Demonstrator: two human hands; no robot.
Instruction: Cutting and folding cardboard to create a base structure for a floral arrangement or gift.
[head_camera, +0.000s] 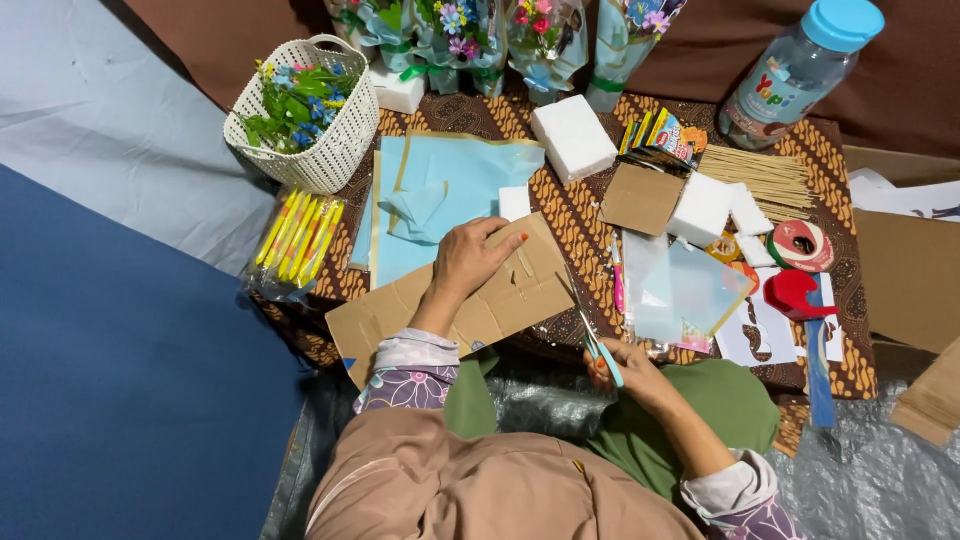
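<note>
My left hand lies flat on a piece of brown cardboard that rests on a low table with a brown patterned cloth. My right hand grips light blue scissors near the table's front edge, blades pointing up toward the cardboard's right end. Light blue paper sheets lie just beyond the cardboard.
A white basket of artificial flowers and a pack of yellow items stand at left. White foam blocks, a cardboard square, wooden skewers, tape rolls, a red dispenser, a blue-lidded jar and wrapped bouquets crowd the table.
</note>
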